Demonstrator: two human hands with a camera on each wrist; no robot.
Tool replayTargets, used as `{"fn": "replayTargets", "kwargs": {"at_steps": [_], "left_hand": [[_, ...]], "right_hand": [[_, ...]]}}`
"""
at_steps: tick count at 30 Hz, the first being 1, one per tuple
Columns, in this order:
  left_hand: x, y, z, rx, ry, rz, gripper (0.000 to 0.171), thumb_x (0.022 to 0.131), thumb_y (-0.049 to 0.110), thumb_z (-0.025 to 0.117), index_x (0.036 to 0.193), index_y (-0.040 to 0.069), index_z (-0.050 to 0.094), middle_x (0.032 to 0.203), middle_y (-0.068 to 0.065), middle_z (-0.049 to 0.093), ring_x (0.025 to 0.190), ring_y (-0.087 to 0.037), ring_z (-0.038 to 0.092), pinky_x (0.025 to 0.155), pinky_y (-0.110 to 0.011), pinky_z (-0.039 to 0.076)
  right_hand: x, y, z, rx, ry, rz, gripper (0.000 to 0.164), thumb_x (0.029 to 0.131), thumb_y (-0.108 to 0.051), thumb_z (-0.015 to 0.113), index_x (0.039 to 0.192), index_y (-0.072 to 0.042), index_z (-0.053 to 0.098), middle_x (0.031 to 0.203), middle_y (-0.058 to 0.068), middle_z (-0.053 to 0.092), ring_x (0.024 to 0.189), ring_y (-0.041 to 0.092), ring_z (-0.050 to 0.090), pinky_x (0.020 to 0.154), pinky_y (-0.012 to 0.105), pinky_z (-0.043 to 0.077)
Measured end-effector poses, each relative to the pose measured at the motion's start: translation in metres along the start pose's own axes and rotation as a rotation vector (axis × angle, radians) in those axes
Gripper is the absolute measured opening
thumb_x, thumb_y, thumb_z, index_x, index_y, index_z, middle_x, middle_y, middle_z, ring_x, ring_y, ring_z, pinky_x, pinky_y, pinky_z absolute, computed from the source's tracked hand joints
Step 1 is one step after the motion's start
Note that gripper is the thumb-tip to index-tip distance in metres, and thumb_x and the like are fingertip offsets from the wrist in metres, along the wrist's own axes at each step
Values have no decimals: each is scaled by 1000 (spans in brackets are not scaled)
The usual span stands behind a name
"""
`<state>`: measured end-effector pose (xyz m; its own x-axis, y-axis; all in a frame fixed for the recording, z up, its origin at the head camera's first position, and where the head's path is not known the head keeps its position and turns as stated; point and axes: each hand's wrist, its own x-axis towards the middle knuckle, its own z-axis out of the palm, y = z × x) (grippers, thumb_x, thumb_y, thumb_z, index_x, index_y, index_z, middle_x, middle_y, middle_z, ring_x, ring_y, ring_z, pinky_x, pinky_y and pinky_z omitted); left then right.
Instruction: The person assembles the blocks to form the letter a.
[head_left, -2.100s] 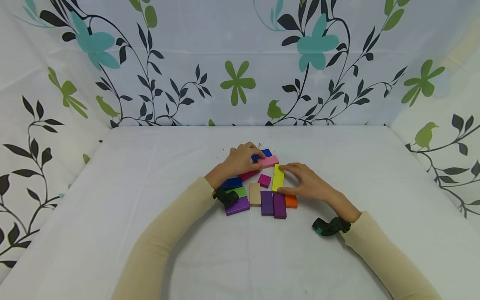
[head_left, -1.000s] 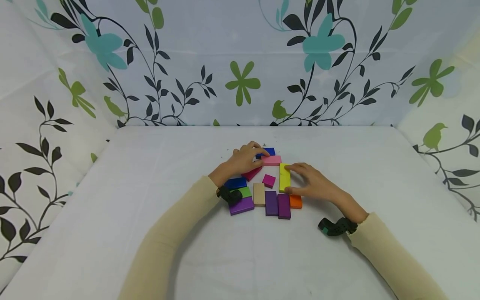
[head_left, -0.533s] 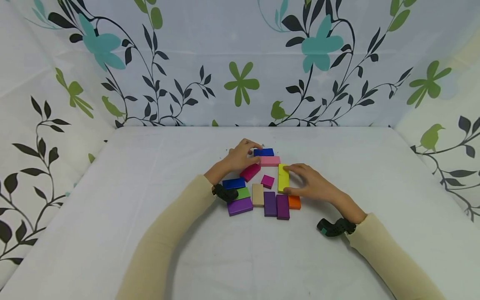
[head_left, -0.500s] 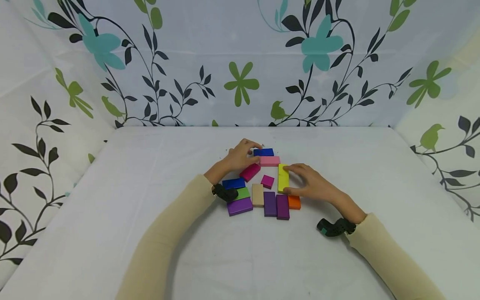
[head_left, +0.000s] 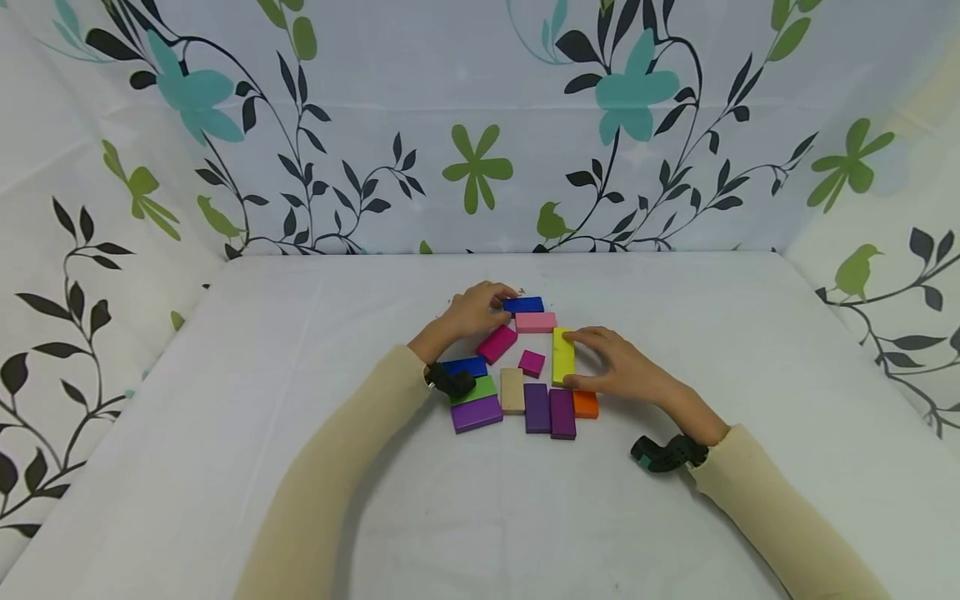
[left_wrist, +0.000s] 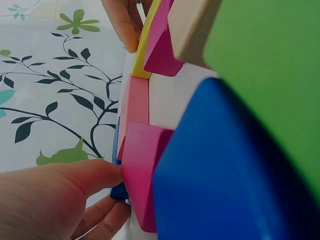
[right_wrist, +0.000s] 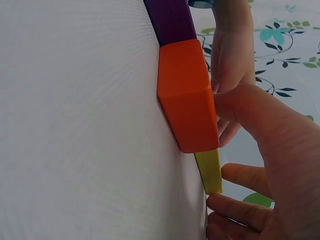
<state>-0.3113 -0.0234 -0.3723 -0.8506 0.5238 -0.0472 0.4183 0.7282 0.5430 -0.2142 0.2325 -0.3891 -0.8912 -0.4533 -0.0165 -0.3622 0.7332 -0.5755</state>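
Coloured blocks lie in a loose ring on the white table. At its far side my left hand [head_left: 474, 310] pinches the left end of a blue block [head_left: 525, 305] between thumb and fingers. A pink block [head_left: 536, 322] lies along the blue one's near side, and a slanted magenta block [head_left: 497, 343] is just below that hand. On the right, my right hand [head_left: 618, 362] holds a yellow block [head_left: 563, 358] by its far and near ends, thumb at the near end. The orange block [right_wrist: 185, 100] partly hides the yellow one in the right wrist view.
A small magenta block [head_left: 532, 363] sits inside the ring. Nearer are a beige block [head_left: 512, 392], two dark purple blocks [head_left: 537, 408] and the orange one. At left, a second blue block [head_left: 467, 367], a green block [head_left: 476, 389] and a violet block [head_left: 477, 414] lie by my left wrist.
The pink and far blue blocks, tilted at first, now lie level. My left hand has drawn back leftward from over them, showing more of both and of the slanted magenta block. My right hand stays at the yellow block.
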Motion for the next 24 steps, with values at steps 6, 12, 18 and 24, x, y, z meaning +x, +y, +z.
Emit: {"fn": "replayTargets", "kwargs": {"at_steps": [6,12,18,24], "left_hand": [[-1,0,-2,-9,4,-10,41,96,17,58,136,9,54,132,-13,57,124,-25,53,105,-56,34],[-2,-3,-2,-49,5,13,40,95,14,60,133,4,56,128,-18,57,121,-28,53,103,-45,42],[-5,-7,-5,-105,11,55,42,92,11,62,131,-3,55,127,-22,57,120,-32,54,102,-40,44],[-6,-7,-6,-89,1,52,44,92,14,65,131,-5,55,124,-22,58,118,-32,56,100,-38,46]], "right_hand": [[0,-1,0,1,-4,4,72,86,-37,72,144,-5,45,148,24,37,137,44,31,106,65,28],[0,-1,0,-19,0,-2,70,86,-35,72,144,-4,45,147,25,38,136,45,32,107,65,28],[-1,1,0,-19,9,-6,70,86,-34,72,144,-4,45,147,25,38,136,45,32,107,65,28],[-1,1,1,-6,11,-23,69,86,-33,72,143,-3,46,147,25,39,135,45,33,107,65,28]]}}
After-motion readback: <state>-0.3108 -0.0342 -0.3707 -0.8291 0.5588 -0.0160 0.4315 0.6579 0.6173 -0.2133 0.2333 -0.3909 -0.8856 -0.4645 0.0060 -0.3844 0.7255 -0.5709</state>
